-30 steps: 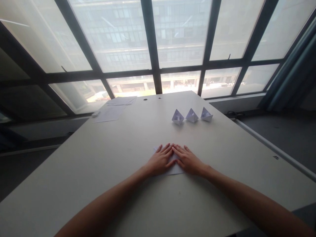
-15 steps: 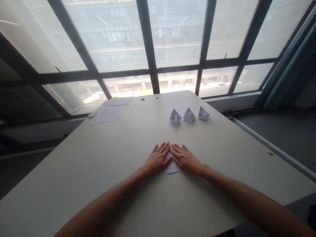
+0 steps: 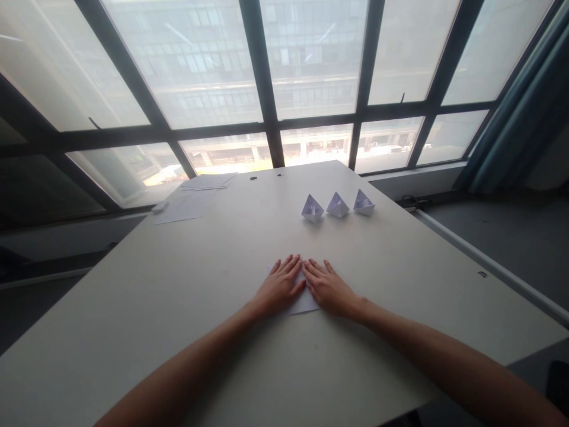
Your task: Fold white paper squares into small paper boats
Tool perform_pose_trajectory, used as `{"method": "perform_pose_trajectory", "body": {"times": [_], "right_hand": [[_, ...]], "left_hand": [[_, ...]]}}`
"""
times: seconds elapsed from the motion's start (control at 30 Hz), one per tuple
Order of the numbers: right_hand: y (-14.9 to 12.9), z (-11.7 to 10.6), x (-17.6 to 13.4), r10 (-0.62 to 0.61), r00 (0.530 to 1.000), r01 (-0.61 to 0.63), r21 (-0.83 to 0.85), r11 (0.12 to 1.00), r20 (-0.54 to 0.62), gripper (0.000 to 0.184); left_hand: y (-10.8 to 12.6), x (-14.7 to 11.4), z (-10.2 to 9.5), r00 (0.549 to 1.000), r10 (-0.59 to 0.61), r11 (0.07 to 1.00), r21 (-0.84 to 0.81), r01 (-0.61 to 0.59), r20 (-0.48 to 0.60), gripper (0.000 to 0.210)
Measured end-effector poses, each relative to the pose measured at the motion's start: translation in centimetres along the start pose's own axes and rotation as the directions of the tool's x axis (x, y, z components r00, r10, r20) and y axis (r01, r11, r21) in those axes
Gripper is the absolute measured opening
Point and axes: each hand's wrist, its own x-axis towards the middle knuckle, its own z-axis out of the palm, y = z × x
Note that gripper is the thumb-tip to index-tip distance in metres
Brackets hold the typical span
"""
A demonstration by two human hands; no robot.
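A piece of white paper (image 3: 303,304) lies flat on the white table (image 3: 186,296), mostly covered by my two hands. My left hand (image 3: 279,289) rests on its left part with fingers stretched out. On the right part lies my right hand (image 3: 329,287), flat, its fingers pointing away from me and toward the left fingertips. The hidden areas of the sheet do not show how it is folded. Beyond the hands stand three folded paper boats in a row: the left boat (image 3: 312,210), the middle boat (image 3: 338,205) and the right boat (image 3: 364,203).
Loose white sheets (image 3: 184,204) lie at the table's far left, with a small whitish item (image 3: 160,207) beside them. Large windows (image 3: 311,59) rise behind the table. A blue-grey curtain (image 3: 511,112) hangs at the right.
The view has shifted slightly, so things sit a little further left. My hands stay flat on the paper, with hardly any movement between them.
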Motion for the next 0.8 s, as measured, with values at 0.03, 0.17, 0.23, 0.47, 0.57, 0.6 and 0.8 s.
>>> {"method": "perform_pose_trajectory", "body": {"times": [0.03, 0.17, 0.23, 0.47, 0.57, 0.6, 0.8], "right_hand": [[0.0, 0.0, 0.0, -0.025, 1.000, 0.025, 0.006, 1.000, 0.008, 0.055], [0.0, 0.0, -0.1, -0.072, 0.997, 0.072, 0.017, 0.997, 0.025, 0.058], [0.0, 0.1, -0.1, -0.072, 0.997, 0.071, 0.010, 0.997, 0.018, 0.057], [0.0, 0.0, -0.2, -0.056, 0.998, 0.056, -0.018, 0.998, 0.013, 0.055], [-0.1, -0.3, -0.2, -0.049, 0.999, 0.049, -0.023, 0.999, 0.013, 0.057], [0.0, -0.3, -0.3, -0.044, 0.999, 0.044, -0.026, 0.999, 0.012, 0.058], [0.7, -0.8, -0.3, 0.003, 1.000, -0.003, -0.063, 0.998, -0.003, 0.053]], "left_hand": [[0.0, 0.0, -0.1, 1.000, 0.002, 1.000, 0.000, -0.002, 0.000, 0.063], [0.1, -0.1, -0.3, 1.000, 0.027, 1.000, 0.006, -0.027, 0.012, 0.063], [0.0, -0.1, -0.3, 0.999, 0.036, 0.999, 0.006, -0.036, 0.018, 0.062], [0.0, 0.0, 0.3, 0.998, -0.060, 0.998, 0.030, 0.060, -0.018, 0.059], [-0.1, 0.1, 0.3, 0.983, -0.179, 0.982, 0.056, 0.182, -0.048, 0.057], [-0.2, 0.1, 0.3, 0.975, -0.216, 0.974, 0.063, 0.220, -0.058, 0.056], [-0.9, 0.4, 1.0, 0.932, -0.339, 0.938, 0.034, 0.346, -0.132, 0.058]]}}
